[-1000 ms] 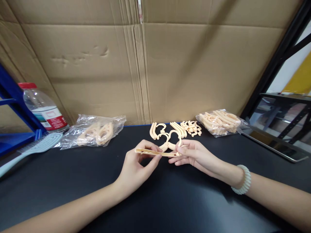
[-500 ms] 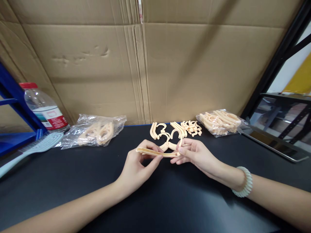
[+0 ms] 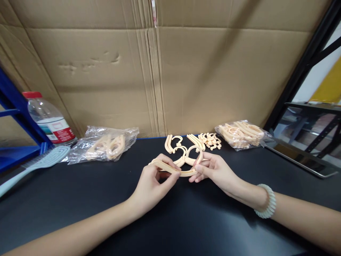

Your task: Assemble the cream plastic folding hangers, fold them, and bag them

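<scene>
My left hand pinches the long curved arm of a beige plastic folding hanger between thumb and fingers. At the other end, my right hand is closed on the joint where the hanger's round hook meets the arm. The hook rises above my right fingertips, and fingers partly hide the joint. Just behind lies another beige hanger, its hook up and its arms partly covered by my hands. Loose hanger arms, a loose hook and a pile of small beige pieces lie farther back.
Clear bags of hanger parts sit at the left and right. A bottle with a red cap and a pale blue hairbrush are at far left. A tablet-like device lies at right. Cardboard walls the back.
The hanger in my hands has tilted, so its arm shows its broad outer side and the hook stands more fully in view. Both hands keep their hold and have barely shifted.
</scene>
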### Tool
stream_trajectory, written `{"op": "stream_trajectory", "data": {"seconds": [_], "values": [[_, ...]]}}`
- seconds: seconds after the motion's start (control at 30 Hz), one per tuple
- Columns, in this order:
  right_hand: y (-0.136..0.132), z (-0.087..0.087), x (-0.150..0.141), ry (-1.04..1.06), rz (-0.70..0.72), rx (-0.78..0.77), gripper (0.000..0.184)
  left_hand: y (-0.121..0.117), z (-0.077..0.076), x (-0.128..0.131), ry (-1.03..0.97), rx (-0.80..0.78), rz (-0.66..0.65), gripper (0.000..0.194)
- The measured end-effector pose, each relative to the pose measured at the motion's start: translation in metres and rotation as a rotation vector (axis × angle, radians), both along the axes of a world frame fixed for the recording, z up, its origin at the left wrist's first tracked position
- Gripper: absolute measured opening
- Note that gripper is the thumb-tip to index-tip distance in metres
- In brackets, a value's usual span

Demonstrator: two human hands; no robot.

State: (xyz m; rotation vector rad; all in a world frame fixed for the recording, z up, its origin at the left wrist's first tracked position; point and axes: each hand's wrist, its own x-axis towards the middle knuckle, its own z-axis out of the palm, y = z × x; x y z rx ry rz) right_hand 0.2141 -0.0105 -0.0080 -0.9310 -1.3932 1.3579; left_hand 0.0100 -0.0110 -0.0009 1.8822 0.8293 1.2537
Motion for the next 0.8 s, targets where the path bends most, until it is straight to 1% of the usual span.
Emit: {"op": "stream_trajectory", "data": {"seconds": [0.07, 0.2, 0.3, 0.37, 0.5, 0.57, 0.63, 0.73, 0.8], "values": [[0.000, 0.000, 0.000, 0.011, 0.008, -0.002, 0.033, 0.000, 0.000, 0.001, -0.024, -0.050, 0.017, 0.009], [-0.001, 0.002, 0.000, 0.027, 0.017, 0.001, 0.032, 0.001, 0.000, 0.003, -0.111, -0.145, 0.050, 0.019], [0.000, 0.004, 0.001, 0.024, 0.031, 0.012, 0.031, 0.002, 0.002, 0.004, -0.142, -0.200, 0.076, 0.023], [0.000, 0.005, 0.002, 0.012, 0.039, 0.036, 0.031, 0.002, 0.003, 0.004, -0.152, -0.225, 0.096, 0.024], [0.002, 0.005, 0.002, 0.001, 0.000, 0.104, 0.029, 0.000, 0.004, 0.005, -0.191, -0.249, 0.100, 0.024], [0.002, 0.005, 0.001, 0.010, 0.001, 0.130, 0.028, -0.002, 0.003, 0.006, -0.199, -0.279, 0.070, 0.023], [0.000, 0.004, -0.001, 0.009, 0.017, 0.132, 0.027, -0.006, 0.002, 0.009, -0.183, -0.332, -0.001, 0.024], [-0.003, 0.002, -0.006, 0.005, 0.051, 0.092, 0.026, -0.011, -0.001, 0.013, -0.140, -0.401, -0.107, 0.025], [-0.005, 0.002, -0.008, 0.019, 0.090, 0.059, 0.025, -0.013, -0.002, 0.014, -0.137, -0.439, -0.125, 0.023]]}}
